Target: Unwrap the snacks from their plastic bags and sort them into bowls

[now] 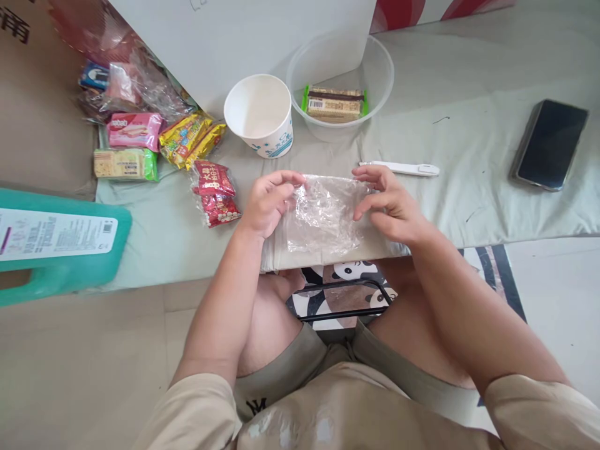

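A crumpled clear plastic bag [323,212] lies at the near edge of the pale green cloth [422,144]. My left hand [269,203] pinches its left upper edge with curled fingers. My right hand [391,203] grips its right upper edge, fingers bent. The bag looks empty as far as I can see. Just beyond it stand a white paper cup [259,115] and a clear plastic bowl [340,84] holding one green-edged wafer pack [334,103].
A white pen-like stick [400,169] lies behind my right hand. A dark phone [549,145] rests at the right. Several snack packs [154,140] sit at the left by a white box [244,37]. A teal stool [60,240] stands at the far left.
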{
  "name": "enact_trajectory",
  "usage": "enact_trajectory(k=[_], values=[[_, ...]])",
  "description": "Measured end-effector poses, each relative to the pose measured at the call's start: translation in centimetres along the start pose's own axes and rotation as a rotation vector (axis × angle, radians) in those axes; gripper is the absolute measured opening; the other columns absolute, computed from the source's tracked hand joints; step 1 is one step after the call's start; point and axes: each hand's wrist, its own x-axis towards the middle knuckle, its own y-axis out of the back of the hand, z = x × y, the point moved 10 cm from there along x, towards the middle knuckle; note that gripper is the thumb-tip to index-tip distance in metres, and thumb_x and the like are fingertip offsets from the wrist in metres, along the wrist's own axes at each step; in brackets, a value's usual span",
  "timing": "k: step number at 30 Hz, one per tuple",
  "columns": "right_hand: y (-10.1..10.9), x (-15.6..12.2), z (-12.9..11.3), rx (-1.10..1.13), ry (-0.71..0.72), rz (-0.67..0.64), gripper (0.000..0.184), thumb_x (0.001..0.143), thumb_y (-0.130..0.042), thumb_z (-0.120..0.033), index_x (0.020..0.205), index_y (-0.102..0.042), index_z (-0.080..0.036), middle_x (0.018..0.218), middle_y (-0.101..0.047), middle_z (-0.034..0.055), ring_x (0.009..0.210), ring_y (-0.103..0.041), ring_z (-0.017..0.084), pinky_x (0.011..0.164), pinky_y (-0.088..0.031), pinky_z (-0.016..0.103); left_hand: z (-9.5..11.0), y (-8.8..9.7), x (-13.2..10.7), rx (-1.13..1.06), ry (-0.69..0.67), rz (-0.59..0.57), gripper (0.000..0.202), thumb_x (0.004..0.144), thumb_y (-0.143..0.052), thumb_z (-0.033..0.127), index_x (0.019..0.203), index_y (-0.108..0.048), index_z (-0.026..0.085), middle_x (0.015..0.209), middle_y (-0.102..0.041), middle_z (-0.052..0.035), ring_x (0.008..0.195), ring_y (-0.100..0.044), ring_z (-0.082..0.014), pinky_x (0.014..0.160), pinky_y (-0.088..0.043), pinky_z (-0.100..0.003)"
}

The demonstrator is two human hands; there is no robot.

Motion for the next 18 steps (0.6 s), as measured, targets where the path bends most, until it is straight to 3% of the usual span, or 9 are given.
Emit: enact_trajectory(k=[2,5,7,9,11,13,16,18], values=[[1.0,0.0,0.2,0.103,-0.021,0.067,0.012,0.082,-0.074,-0.042,0.083,-0.076,-0.031,0.146,-0.057,0.0009,0.141,-0.051,0.033,0.12,-0.041,0.056,0.2,-0.1,-0.1,0.035,-0.015,0.015,0.027,0.068,-0.077,0.019,0.093,-0.068,0.022,0.101,-0.073,-0.0039,0.089,-0.074,-0.0187,0.066,-0.06,-0.027],[1.9,0.0,1.9,0.236,-0.127,0.205,0.049,0.079,-0.079,-0.065,0.116,-0.066,-0.036,0.148,-0.057,0.0038,0.142,-0.053,0.031,0.119,-0.043,0.053,0.2,-0.4,-0.3,0.048,-0.031,0.015,0.041,0.064,-0.075,0.014,0.101,-0.061,0.027,0.122,-0.068,-0.0018,0.097,-0.076,-0.0189,0.066,-0.062,-0.026],[1.0,0.2,2.7,0.3,-0.191,0.198,0.079,0.069,-0.087,-0.069,0.133,-0.054,-0.037,0.144,-0.06,0.0064,0.136,-0.059,0.029,0.113,-0.049,0.049,0.3,-0.6,-0.4,0.044,-0.032,-0.005,0.049,0.064,-0.076,0.014,0.107,-0.059,0.03,0.127,-0.068,-0.0005,0.096,-0.077,-0.0182,0.064,-0.061,-0.024],[-0.6,0.6,2.8,0.364,-0.24,0.135,0.093,0.063,-0.094,-0.064,0.139,-0.047,-0.036,0.132,-0.066,0.0069,0.122,-0.066,0.026,0.1,-0.056,0.044,0.6,-0.9,-0.7,0.034,-0.042,-0.038,0.056,0.064,-0.078,0.016,0.113,-0.057,0.033,0.128,-0.07,0.0004,0.094,-0.078,-0.0184,0.063,-0.061,-0.024],[-2.2,0.8,2.6,0.427,-0.305,0.06,0.085,0.066,-0.094,-0.058,0.134,-0.051,-0.033,0.11,-0.071,0.0031,0.097,-0.071,0.021,0.082,-0.059,0.037,1.0,-1.4,-0.9,-0.011,-0.046,-0.091,0.065,0.065,-0.08,0.017,0.121,-0.055,0.037,0.132,-0.07,0.0015,0.095,-0.08,-0.0202,0.067,-0.064,-0.028],[-3.3,0.8,2.2,0.45,-0.38,-0.011,0.058,0.07,-0.092,-0.051,0.113,-0.061,-0.026,0.087,-0.068,-0.0017,0.074,-0.065,0.015,0.067,-0.054,0.03,1.2,-1.7,-0.9,-0.118,-0.03,-0.138,0.071,0.066,-0.083,0.022,0.128,-0.054,0.039,0.136,-0.07,0.0017,0.104,-0.079,-0.0243,0.076,-0.068,-0.035],[-3.2,1.0,1.6,0.421,-0.417,-0.002,0.035,0.074,-0.088,-0.043,0.081,-0.061,-0.022,0.072,-0.063,-0.0034,0.063,-0.056,0.01,0.061,-0.047,0.027,0.6,-2.1,-0.8,-0.249,0.053,-0.17,0.066,0.066,-0.088,0.039,0.127,-0.061,0.033,0.14,-0.071,-0.0052,0.12,-0.075,-0.0313,0.087,-0.068,-0.042],[-2.4,1.2,1.5,0.408,-0.403,0.066,0.032,0.076,-0.085,-0.04,0.078,-0.06,-0.022,0.069,-0.063,-0.0037,0.062,-0.056,0.01,0.061,-0.047,0.027,-0.5,-2.5,-0.7,-0.229,0.142,-0.182,0.062,0.064,-0.092,0.041,0.12,-0.069,0.026,0.138,-0.074,-0.0108,0.121,-0.075,-0.033,0.087,-0.068,-0.04]])
